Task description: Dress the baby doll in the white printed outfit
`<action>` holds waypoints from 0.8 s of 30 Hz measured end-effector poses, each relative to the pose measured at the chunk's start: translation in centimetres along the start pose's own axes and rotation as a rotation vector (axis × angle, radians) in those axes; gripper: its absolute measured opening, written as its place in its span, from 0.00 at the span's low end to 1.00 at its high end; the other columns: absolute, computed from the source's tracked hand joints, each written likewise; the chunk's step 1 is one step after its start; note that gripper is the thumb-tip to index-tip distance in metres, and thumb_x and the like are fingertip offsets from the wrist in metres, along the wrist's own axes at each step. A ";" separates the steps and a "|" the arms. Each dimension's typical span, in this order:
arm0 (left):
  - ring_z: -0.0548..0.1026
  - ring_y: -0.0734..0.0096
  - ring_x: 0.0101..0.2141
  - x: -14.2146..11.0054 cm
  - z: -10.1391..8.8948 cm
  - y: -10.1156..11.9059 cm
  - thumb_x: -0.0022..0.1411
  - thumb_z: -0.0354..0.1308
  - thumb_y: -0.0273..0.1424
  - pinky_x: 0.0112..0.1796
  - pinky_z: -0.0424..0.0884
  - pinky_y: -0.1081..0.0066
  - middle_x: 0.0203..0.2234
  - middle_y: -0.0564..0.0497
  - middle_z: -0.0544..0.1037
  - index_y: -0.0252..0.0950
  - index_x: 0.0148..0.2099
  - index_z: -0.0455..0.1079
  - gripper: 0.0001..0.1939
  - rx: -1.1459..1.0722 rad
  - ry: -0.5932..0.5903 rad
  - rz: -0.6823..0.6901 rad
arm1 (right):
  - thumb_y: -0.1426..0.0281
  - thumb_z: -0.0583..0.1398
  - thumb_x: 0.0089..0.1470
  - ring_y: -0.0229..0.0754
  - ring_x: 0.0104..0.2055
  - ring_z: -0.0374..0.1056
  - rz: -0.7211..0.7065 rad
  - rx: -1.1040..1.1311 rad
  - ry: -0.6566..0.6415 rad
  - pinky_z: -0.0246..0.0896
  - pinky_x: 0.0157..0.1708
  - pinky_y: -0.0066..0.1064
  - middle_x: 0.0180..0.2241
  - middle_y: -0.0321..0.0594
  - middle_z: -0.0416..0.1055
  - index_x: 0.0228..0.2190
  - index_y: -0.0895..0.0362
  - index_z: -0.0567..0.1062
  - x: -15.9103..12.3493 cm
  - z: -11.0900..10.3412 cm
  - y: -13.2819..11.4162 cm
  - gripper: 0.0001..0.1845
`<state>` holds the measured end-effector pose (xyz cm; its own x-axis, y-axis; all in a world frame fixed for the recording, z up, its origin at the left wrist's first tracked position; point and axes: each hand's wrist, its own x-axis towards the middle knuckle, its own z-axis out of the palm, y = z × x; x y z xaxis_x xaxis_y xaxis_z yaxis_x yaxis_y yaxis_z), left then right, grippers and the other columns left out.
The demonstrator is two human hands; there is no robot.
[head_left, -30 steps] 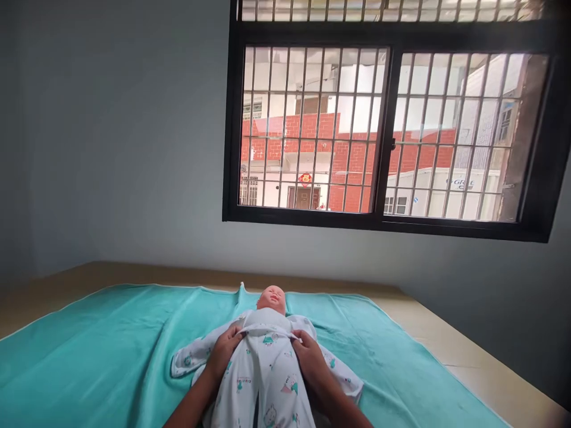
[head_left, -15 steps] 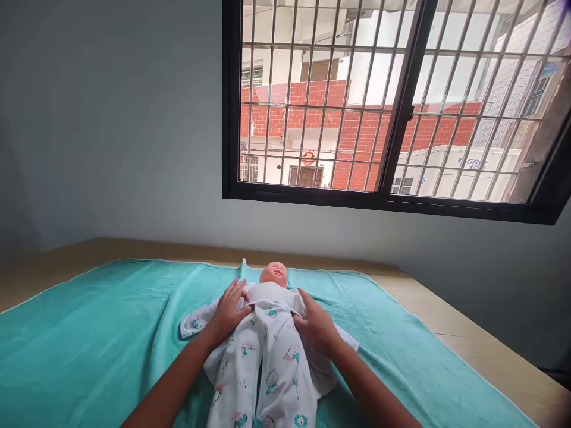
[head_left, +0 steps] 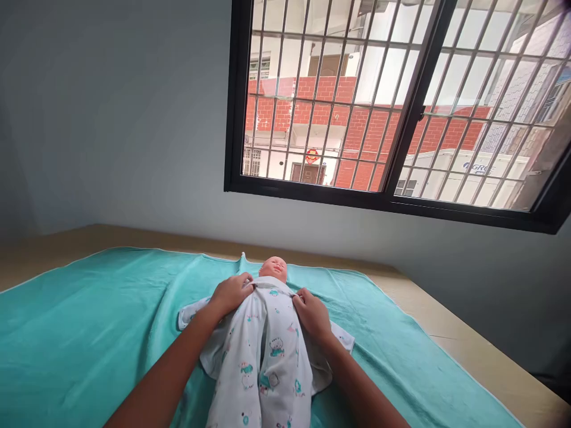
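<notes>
A baby doll (head_left: 274, 268) lies on its back on a turquoise blanket (head_left: 111, 321), its head toward the wall. White baby pants (head_left: 276, 333) with a teal and pink animal print cover it from the chest down, their legs stretching toward me. At the waistband's left corner, my left hand (head_left: 231, 294) is closed on the cloth with thumb and fingers. The opposite corner is pinched in my right hand (head_left: 313, 314). Under my forearms a white printed top (head_left: 342, 336) spreads out, with a sleeve showing at each side. The doll's arms are hidden.
The blanket lies over a light wooden surface (head_left: 450, 324), bare along its right and back edges. A grey wall (head_left: 134, 119) rises behind. Above is a black-framed window (head_left: 307, 189) with metal bars.
Both hands have moved up toward the doll's head, drawing the pants' waistband higher over its chest. My fingers have closed more on the cloth. The camera view has tilted slightly.
</notes>
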<state>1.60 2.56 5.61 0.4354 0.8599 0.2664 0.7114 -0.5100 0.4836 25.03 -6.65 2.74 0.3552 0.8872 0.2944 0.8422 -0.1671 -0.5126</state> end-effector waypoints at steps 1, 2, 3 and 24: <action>0.77 0.56 0.40 0.1 0.2 0.1 0.64 0.47 0.37 0.37 0.66 0.66 0.39 0.46 0.81 0.41 0.46 0.73 0.16 0.018 0.018 -0.014 | 0.64 0.49 0.59 0.43 0.33 0.68 0.020 0.006 0.003 0.46 0.29 0.30 0.31 0.37 0.76 0.34 0.53 0.74 0.2 0.2 0.1 0.14; 0.77 0.57 0.38 0.2 0.5 0.1 0.64 0.46 0.37 0.36 0.65 0.66 0.37 0.46 0.81 0.40 0.45 0.73 0.15 0.033 0.037 -0.024 | 0.64 0.49 0.60 0.43 0.33 0.68 0.036 0.012 0.003 0.47 0.29 0.30 0.31 0.37 0.76 0.34 0.53 0.74 0.3 0.3 0.2 0.15; 0.77 0.57 0.37 0.2 0.7 0.1 0.65 0.46 0.36 0.36 0.65 0.66 0.36 0.46 0.81 0.40 0.44 0.73 0.15 0.046 0.057 -0.030 | 0.64 0.49 0.60 0.42 0.33 0.68 0.049 0.016 0.001 0.48 0.29 0.30 0.32 0.37 0.76 0.34 0.53 0.73 0.4 0.4 0.3 0.15; 0.77 0.56 0.43 -7.8 0.9 -0.1 0.62 0.48 0.42 0.46 0.71 0.62 0.42 0.45 0.81 0.36 0.44 0.73 0.19 -0.610 0.011 -0.139 | 0.66 0.51 0.60 0.41 0.30 0.61 -0.129 0.265 -0.057 0.51 0.32 0.32 0.26 0.37 0.69 0.25 0.54 0.64 -4.6 0.5 1.1 0.12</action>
<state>-1.35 -4.11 2.78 0.3536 0.9191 0.1735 0.3169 -0.2923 0.9023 24.19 -10.68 0.45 0.2227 0.9179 0.3285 0.7407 0.0598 -0.6692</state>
